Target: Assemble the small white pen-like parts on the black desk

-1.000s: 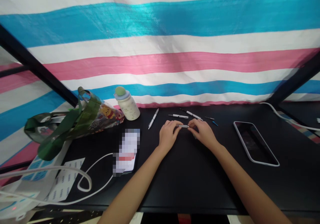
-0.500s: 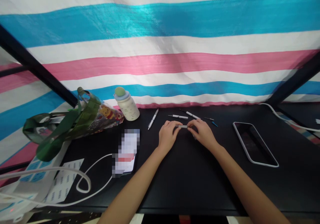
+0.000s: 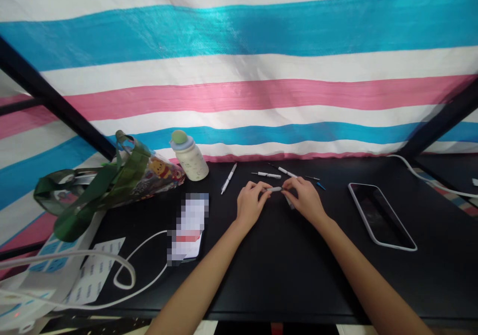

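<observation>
Both hands, left and right, pinched the white pen part end to end above the black worktop, and I saw a blue piece beyond the right.

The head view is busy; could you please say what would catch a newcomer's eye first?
Probably the blue, white and pink striped sheet behind the black desk. Next come the left hand and right hand, a slim grey piece between them, then the green bag at left.
</observation>
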The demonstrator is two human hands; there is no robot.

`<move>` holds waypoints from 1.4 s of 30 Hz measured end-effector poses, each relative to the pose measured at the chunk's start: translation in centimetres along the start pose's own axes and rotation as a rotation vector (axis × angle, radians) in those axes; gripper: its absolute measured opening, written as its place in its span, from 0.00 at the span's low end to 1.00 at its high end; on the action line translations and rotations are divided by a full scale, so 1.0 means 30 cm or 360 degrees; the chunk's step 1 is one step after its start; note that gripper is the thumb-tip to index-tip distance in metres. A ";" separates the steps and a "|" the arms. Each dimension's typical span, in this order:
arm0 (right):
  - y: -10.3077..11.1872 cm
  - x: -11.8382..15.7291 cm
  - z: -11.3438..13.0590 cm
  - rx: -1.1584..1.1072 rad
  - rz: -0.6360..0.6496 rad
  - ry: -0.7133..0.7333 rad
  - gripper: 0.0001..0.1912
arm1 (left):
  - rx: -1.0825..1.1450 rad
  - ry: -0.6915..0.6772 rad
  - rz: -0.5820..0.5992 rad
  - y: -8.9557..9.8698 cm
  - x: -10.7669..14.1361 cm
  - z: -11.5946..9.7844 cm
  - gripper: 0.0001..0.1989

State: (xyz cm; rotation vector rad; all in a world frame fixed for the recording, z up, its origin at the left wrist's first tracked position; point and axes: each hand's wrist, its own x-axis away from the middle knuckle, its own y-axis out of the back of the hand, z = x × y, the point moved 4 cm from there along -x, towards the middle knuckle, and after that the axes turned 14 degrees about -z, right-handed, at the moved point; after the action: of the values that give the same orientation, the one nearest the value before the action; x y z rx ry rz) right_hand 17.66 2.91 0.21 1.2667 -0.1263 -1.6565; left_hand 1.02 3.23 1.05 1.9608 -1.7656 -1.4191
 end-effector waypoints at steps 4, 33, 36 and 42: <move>0.000 -0.001 0.004 -0.0011 0.0020 0.0019 0.02 | 0.0031 0.0013 0.0046 -0.001 0.000 -0.003 0.08; -0.008 0.001 0.006 -0.0037 0.0110 -0.0026 0.10 | 0.0108 -0.0028 -0.0013 -0.003 0.001 0.004 0.09; -0.010 0.003 0.001 -0.0011 0.0090 -0.0012 0.10 | 0.0094 -0.0033 0.0022 -0.008 0.002 0.010 0.10; -0.001 -0.003 0.008 0.0015 0.0128 0.0039 0.14 | 0.0084 -0.0091 0.0056 -0.003 0.002 -0.002 0.11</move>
State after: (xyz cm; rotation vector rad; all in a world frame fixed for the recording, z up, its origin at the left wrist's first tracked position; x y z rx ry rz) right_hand 17.45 2.88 0.36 1.2728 -0.1683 -1.5725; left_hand 1.11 3.18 0.99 1.9228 -1.8710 -1.4456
